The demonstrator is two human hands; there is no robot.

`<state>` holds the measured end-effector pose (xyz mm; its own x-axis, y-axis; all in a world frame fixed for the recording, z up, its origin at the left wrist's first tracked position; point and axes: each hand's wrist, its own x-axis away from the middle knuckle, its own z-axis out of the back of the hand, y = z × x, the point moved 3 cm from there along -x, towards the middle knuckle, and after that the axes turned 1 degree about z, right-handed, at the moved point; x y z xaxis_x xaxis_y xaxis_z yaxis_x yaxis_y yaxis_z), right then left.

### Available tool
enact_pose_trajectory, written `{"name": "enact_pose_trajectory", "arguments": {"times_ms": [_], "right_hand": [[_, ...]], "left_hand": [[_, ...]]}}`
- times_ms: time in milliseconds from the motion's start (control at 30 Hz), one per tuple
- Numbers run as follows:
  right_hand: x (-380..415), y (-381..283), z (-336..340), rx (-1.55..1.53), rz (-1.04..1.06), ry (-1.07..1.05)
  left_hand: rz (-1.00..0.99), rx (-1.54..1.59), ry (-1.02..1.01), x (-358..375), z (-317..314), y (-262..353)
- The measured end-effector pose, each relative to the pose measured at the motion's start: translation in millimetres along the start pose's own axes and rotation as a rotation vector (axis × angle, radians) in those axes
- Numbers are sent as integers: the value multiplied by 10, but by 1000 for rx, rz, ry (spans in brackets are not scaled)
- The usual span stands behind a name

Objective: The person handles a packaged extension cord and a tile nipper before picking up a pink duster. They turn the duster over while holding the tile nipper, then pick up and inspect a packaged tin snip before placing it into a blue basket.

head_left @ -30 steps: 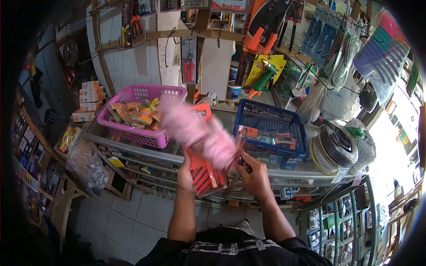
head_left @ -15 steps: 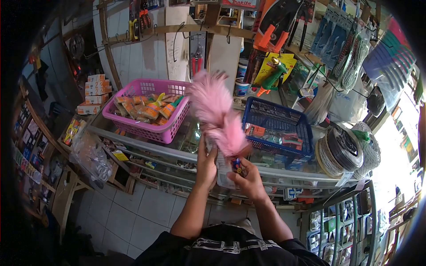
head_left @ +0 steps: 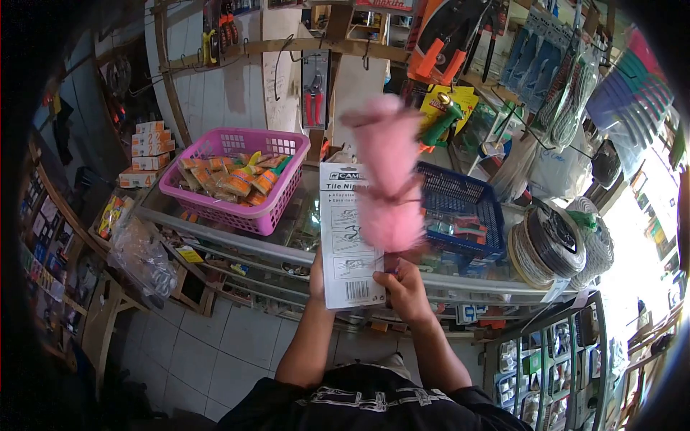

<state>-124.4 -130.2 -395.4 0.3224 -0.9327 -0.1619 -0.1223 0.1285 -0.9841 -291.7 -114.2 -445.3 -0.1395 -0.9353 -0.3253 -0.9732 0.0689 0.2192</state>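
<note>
A white tile nipper card (head_left: 345, 273), its printed back facing me, stands upright in front of the glass counter. My left hand (head_left: 317, 279) is closed on the card's left edge, with its fingers mostly behind it. In my right hand (head_left: 408, 293) is the handle of a pink fluffy duster (head_left: 388, 165), gripped beside the card's lower right. The duster points up, is blurred by motion and covers the card's upper right part.
On the counter (head_left: 287, 251) are a pink basket (head_left: 244, 212) of small packets, a blue basket (head_left: 496, 208) at right and rope spools (head_left: 550, 241). Tools hang on hooks ahead. A stool (head_left: 108, 323) and a plastic bag (head_left: 144, 262) are at left.
The card has turned so its printed back faces me, where before it was seen nearly edge-on. The duster has shifted right and now points more upright.
</note>
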Motion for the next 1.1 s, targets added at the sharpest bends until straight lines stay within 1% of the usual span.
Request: {"name": "enact_pose_trajectory", "arguments": {"times_ms": [67, 133, 200, 233, 267, 333, 367, 433, 467, 500, 533, 567, 600, 633, 667, 700, 767, 800, 833, 933, 967, 1033, 1067, 1100], "right_hand": [[9, -50, 9, 288, 17, -44], [91, -192, -39, 430, -16, -68], [168, -387, -50, 577, -12, -112], [195, -381, 12, 620, 13, -196], [225, -332, 121, 642, 101, -239], [269, -198, 267, 688, 281, -324], [287, -175, 304, 582, 167, -225], [319, -153, 332, 668, 101, -175], [348, -140, 350, 710, 65, -149], [374, -88, 373, 662, -35, -231], [397, -101, 403, 666, 0, -217], [410, -117, 426, 668, 39, -203], [411, -134, 436, 670, 81, -189], [411, -136, 432, 674, 71, -177], [414, -143, 419, 678, 61, -164], [412, -153, 404, 685, 52, -150], [432, -149, 377, 656, 70, -131], [451, -115, 361, 622, 99, -127], [454, -88, 340, 588, 126, -125], [399, -52, 303, 659, 117, 65], [379, -113, 289, 663, 124, -53], [341, -145, 344, 672, 149, -38], [329, -151, 348, 677, 161, -30], [313, -160, 348, 611, 104, 85]], "left_hand": [[-18, 39, 5, -24, -155, 88], [-59, 92, -3, 7, -222, 118], [-23, -183, -54, -54, -11, 234], [0, -320, -81, -96, -24, 291], [31, -196, -125, -110, -58, 339], [86, 58, -213, -134, -376, 433], [41, 32, -186, -132, -336, 480], [151, -285, 2, -308, -309, 715], [-119, -141, -72, -155, -346, 599], [-62, -85, -74, -157, -406, 650], [-6, -30, -78, -168, -440, 706], [-59, 15, -135, -154, -487, 639], [-21, 59, -136, -183, -419, 674], [19, 103, -137, -238, -369, 738], [-97, -81, -75, -156, -299, 696], [-201, -271, 8, -82, -548, 632], [-68, -87, -145, -71, -381, 612], [-1, 3, -223, -83, -414, 622], [68, 77, -241, -68, -442, 633], [-203, -330, 199, 130, -449, 458], [-165, -194, 61, 78, -395, 424], [92, -45, -224, 29, -265, 427], [-7, -91, -195, 53, -199, 376], [-109, -207, 19, 121, -220, 358]]}}
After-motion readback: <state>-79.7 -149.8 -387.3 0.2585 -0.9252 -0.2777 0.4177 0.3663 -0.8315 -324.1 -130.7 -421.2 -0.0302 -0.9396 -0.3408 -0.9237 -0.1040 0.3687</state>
